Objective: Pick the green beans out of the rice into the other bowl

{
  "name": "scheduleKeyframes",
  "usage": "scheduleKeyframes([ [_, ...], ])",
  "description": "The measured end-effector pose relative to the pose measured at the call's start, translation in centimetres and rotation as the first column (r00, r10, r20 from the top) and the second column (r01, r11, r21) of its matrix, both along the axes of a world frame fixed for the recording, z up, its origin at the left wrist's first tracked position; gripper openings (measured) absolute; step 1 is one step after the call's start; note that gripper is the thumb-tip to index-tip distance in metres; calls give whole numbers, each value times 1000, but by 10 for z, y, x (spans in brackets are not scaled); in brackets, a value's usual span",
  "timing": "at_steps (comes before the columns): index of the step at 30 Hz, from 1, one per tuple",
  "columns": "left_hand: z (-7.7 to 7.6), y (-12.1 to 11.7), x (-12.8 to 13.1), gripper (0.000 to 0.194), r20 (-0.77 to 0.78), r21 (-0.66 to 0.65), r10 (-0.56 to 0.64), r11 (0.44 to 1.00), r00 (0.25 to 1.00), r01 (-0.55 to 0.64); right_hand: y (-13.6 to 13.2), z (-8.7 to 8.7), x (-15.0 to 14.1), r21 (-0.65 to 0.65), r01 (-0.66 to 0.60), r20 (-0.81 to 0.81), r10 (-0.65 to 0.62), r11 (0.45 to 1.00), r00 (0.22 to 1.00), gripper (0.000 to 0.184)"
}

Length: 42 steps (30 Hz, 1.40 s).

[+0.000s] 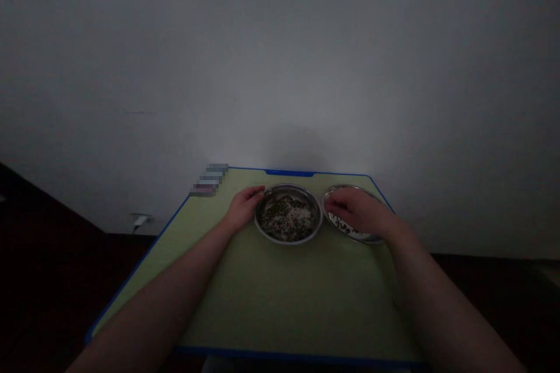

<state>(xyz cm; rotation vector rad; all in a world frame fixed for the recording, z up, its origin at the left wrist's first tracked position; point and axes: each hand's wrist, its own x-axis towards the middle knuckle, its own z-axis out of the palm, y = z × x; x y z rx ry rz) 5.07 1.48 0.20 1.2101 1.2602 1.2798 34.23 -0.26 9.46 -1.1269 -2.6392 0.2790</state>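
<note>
Two round steel plates stand side by side at the far end of a green table (271, 297). The left plate (289, 238) is filled with a mix of dark and white grains. My left hand (243, 207) rests against its left rim, fingers curled on the edge. The right plate (371, 238) holds a few dark grains on a pale bottom. Over this plate my right hand (355, 210) lies palm down, fingers bent toward the plate's left side; whether they pinch anything is hidden.
The table has a blue border (289, 172) and stands against a plain pale wall. A blurred small object (210, 180) lies at the table's far left corner. A wall socket (140, 220) sits low on the left. The floor around is dark.
</note>
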Motion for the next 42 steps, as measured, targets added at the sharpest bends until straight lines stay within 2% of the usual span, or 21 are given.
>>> scheduleKeyframes([
  [5, 4, -3, 1, 52, -16, -1, 16, 1000, 1000, -16, 5, -16, 46, -74, 213, -118, -221, 974, 968, 17],
  [9, 6, -4, 1, 56, -31, 1, 7, 1000, 999, -7, 9, -22, 60, -116, 252, -100, -263, 961, 959, 25],
  [13, 2, -2, -1, 56, -33, 5, 12, 1000, 999, -11, 9, -20, 58, -131, 245, -52, -254, 961, 966, 34],
  [21, 1, -2, -1, 57, 9, 15, 0, 1000, 1000, 0, 8, -19, 55, -100, 297, 12, -298, 950, 955, 23],
  [37, 1, 0, -1, 55, -22, 17, 8, 1000, 1000, -8, 9, -22, 63, -126, 330, 9, -331, 936, 943, 29],
  [42, -2, 1, -1, 55, 2, 10, 0, 1000, 1000, 0, 3, -11, 40, -94, 281, 9, -282, 955, 960, 28],
])
